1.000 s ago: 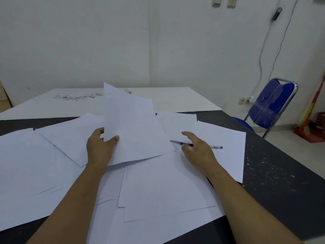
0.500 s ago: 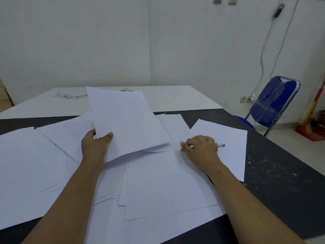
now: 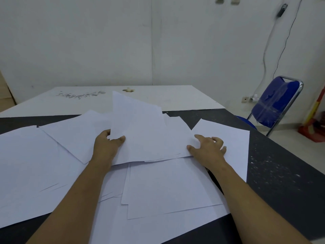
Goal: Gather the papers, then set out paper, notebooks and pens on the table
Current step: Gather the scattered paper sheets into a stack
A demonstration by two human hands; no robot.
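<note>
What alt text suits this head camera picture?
A person's left hand holds a raised sheaf of sheets while the right hand rests spread on loose papers covering a dark table. A blue chair stands right.

No readable text, label, brand, number or sign appears; the sheets of paper [image 3: 163, 187] are blank.

Plain white paper sheets [image 3: 167, 182], faint bluish cast. Matte black table top [image 3: 281, 173], white speckles on its right side. Flat white board [image 3: 175, 97] at far end: grey flecks, one brown-yellow stain. Blue padded chair [image 3: 274, 106], chrome frame. Off-white wall [image 3: 88, 41]. Red-and-yellow object [image 3: 314, 127] at right edge, unclear what.
</note>
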